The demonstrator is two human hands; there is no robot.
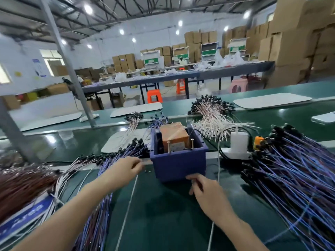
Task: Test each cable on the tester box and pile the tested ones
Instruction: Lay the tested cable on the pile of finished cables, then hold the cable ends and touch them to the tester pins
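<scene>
I see the tester box (pixel 178 164) mid-counter (pixel 163 220), just ahead of both hands, its two upright pins (pixel 169 147) standing inside near the front wall. My left hand (pixel 125 169) is just left of the box, fingers pinched on the end of a cable (pixel 129 203) whose length runs straight back toward me. My right hand (pixel 204 191) is nearer, almost at the box's front face, fingers curled round a thin wire (pixel 210 238). I judge the pins lie up and forward of both hands.
</scene>
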